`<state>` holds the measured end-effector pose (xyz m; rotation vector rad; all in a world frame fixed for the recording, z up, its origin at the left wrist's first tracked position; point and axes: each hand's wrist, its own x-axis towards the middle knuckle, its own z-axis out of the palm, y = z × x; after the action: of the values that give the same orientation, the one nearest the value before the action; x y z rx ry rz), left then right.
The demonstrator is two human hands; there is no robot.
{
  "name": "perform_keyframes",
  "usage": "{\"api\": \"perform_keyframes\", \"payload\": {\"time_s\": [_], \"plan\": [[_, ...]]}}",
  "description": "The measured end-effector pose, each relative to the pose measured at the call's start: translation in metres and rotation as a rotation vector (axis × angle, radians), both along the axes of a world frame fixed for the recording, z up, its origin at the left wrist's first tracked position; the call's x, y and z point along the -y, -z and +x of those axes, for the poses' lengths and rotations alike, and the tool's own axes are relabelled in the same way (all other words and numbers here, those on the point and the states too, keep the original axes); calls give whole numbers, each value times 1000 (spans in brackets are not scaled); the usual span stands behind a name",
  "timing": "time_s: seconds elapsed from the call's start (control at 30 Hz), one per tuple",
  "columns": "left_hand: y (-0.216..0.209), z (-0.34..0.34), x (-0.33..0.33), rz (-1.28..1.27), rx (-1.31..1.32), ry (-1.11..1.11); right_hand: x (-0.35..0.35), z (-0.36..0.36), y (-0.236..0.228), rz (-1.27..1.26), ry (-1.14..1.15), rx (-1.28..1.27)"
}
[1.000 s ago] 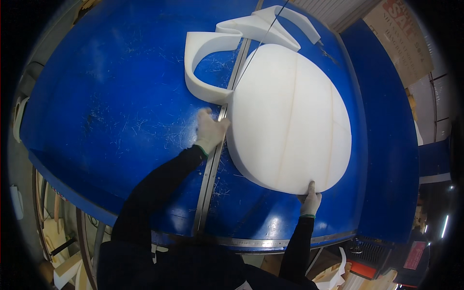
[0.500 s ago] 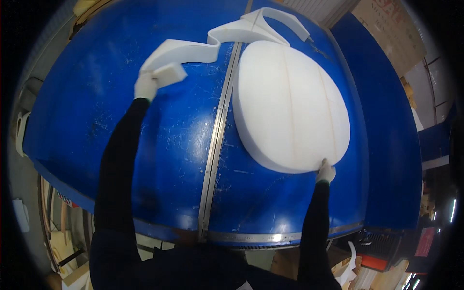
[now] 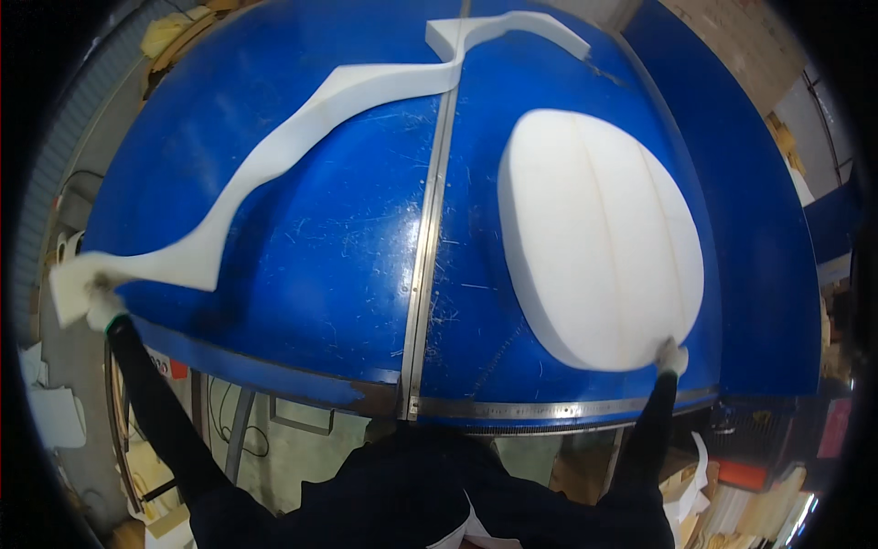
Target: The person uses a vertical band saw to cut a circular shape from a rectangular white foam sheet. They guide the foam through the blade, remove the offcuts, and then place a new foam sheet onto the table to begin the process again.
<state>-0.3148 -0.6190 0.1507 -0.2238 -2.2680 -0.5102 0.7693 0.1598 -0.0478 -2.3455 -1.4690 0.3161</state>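
A long white foam offcut [image 3: 343, 96] curves across the blue table from its far side to the left edge. My gloved left hand [image 3: 105, 306] grips its near end, which sticks out past the table's left edge. On the right half lies a thick, rounded white foam piece [image 3: 604, 247] with faint tan seam lines across its top. My gloved right hand [image 3: 672, 355] is closed at that piece's near right rim, with the thumb on top; the fingers beneath are hidden.
A metal strip [image 3: 422, 265] runs down the middle of the blue table [image 3: 320, 247], and a metal ruler edge [image 3: 549, 411] borders its near side. A dark blue panel [image 3: 764, 274] stands along the right. Foam and board scraps [image 3: 169, 37] lie beyond the far left.
My left hand has pulled the offcut's end left and toward me, stretching it away from the rounded piece. That piece has shifted right and nearer along with my right hand.
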Motion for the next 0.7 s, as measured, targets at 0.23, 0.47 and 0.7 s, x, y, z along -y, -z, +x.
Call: {"api": "perform_keyframes", "payload": {"time_s": [0.23, 0.47, 0.7], "plan": [[-88, 153, 102, 1301, 54, 755, 154, -136, -63, 524, -170, -81], [-84, 370, -201, 326, 382, 1023, 279, -393, -153, 527, -1250, -269], [-35, 387, -280, -100, 431, 1672, 227, -297, -90, 279, -565, 638]]}}
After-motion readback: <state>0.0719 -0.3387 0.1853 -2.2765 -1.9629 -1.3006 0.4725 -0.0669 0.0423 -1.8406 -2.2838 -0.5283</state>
